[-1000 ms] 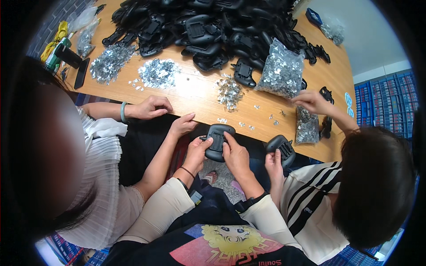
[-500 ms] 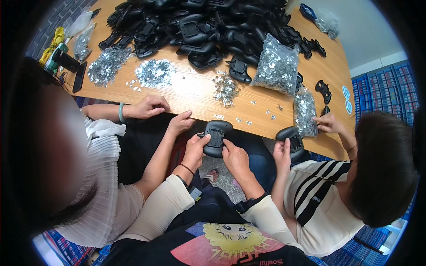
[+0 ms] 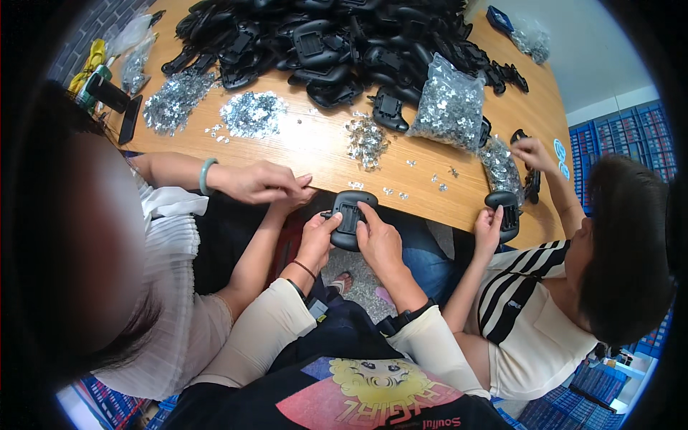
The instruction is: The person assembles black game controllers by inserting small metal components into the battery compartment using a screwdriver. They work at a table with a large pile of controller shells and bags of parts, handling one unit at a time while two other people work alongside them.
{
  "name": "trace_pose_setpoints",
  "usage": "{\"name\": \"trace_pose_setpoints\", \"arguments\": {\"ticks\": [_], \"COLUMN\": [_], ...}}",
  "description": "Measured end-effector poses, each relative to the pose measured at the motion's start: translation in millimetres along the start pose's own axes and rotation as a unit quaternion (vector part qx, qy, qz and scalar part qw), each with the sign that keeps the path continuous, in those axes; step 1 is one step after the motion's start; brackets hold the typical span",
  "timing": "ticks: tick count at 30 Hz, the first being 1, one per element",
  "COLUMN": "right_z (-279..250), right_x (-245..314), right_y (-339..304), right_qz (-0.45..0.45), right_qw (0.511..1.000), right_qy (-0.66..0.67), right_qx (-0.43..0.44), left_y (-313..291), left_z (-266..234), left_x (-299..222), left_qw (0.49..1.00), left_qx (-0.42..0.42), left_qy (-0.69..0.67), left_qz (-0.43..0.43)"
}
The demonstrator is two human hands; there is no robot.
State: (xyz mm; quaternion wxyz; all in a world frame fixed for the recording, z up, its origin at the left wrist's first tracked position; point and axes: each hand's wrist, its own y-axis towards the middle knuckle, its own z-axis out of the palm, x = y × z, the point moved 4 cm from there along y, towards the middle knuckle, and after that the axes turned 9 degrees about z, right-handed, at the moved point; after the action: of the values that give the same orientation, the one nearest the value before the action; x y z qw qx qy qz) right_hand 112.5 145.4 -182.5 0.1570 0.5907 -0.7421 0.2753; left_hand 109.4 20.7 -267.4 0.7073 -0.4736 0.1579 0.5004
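Note:
A black game controller [image 3: 347, 240] is held in front of me at the table's near edge, its open battery compartment [image 3: 350, 213] facing up. My left hand [image 3: 313, 244] is closed around its left side, the thumb lying on the face by the compartment. My right hand [image 3: 381, 249] is closed at its right side, with the index fingertip pressing at the compartment's upper right; any small part under that fingertip is hidden. Closest on the table is a small heap of shiny metal contact pieces [image 3: 368, 142], with several loose pieces [image 3: 388, 191] near the edge.
Black controllers [image 3: 315, 46] are piled across the far table. Two more metal heaps [image 3: 252, 115] lie left, and a full clear bag [image 3: 448, 104] lies right. A co-worker's hands [image 3: 261, 183] rest at left; another co-worker at right holds a controller [image 3: 506, 215].
My right index finger has moved up onto the compartment. At right, the co-worker has raised a controller to the table edge and reached farther; the left co-worker's hand has moved right.

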Motion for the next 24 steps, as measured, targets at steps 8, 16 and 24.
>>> {"name": "trace_pose_setpoints", "arguments": {"ticks": [8,16,24], "right_z": [-10.7,-6.9,-18.0], "right_x": [0.5,-10.7,13.1], "right_y": [6.5,3.7,47.8], "right_qz": [0.035,-0.011,-0.136], "right_qw": [0.999,0.998,0.981], "right_qy": [0.003,0.029,-0.009], "right_qx": [-0.007,-0.054,-0.137], "left_y": [-2.4,-5.7,-6.9], "left_z": [-6.6,0.4,4.8], "left_x": [2.3,-1.9,-10.3], "left_qw": [1.0,0.999,0.999], "left_qx": [-0.023,-0.031,-0.039], "left_qy": [0.004,-0.008,0.014], "left_qz": [-0.01,-0.012,0.003]}}
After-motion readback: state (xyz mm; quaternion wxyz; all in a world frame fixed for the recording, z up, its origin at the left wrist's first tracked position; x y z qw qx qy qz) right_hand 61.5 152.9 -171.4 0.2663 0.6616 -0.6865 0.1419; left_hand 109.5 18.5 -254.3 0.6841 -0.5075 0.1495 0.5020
